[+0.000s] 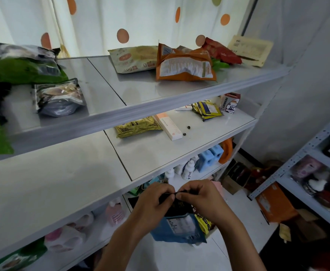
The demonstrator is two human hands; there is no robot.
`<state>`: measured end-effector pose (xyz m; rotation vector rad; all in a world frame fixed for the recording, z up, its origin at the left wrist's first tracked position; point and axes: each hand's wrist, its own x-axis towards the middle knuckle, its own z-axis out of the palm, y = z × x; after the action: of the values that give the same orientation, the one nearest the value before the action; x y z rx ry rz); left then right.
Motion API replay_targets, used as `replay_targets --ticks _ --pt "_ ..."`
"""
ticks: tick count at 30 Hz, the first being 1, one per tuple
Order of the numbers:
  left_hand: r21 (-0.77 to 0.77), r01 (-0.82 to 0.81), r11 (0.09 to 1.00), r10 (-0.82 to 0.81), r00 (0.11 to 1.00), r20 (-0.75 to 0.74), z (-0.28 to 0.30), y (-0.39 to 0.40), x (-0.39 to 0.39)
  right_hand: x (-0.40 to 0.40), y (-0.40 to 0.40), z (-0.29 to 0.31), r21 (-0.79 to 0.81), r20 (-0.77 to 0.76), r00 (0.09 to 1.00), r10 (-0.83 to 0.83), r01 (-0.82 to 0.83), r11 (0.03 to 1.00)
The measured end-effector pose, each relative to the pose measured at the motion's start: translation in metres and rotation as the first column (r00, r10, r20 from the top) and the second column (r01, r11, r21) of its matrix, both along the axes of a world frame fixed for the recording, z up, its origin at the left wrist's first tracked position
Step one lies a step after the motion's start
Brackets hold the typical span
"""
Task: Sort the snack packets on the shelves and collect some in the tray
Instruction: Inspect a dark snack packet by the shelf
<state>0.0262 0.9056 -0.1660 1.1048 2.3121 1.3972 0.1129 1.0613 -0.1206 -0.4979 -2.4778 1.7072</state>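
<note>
My left hand [154,198] and right hand [199,196] meet fingertip to fingertip, both pinching the top edge of a black-and-blue snack packet [177,225], which hangs upright below the front edge of the middle shelf [62,173]. A yellow packet [204,222] lies just beside it, to the right. On the top shelf [140,89] rest an orange packet [185,65], a beige packet [132,58] and a green packet [23,70]. I cannot make out the tray.
</note>
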Motion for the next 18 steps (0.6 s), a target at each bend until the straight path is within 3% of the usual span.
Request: replay_targets --ticks 9,18 --pt "0.024 0.061 0.998 -0.060 0.997 -0.040 0.009 0.015 -0.011 0.022 0.010 0.017 0.172 -0.050 0.990 -0.134 0.141 0.975" --pt "-0.005 0.153 0.988 -0.152 0.975 -0.160 -0.004 0.051 -0.005 0.086 0.048 0.031 0.164 -0.110 0.935 -0.338 0.353 0.921"
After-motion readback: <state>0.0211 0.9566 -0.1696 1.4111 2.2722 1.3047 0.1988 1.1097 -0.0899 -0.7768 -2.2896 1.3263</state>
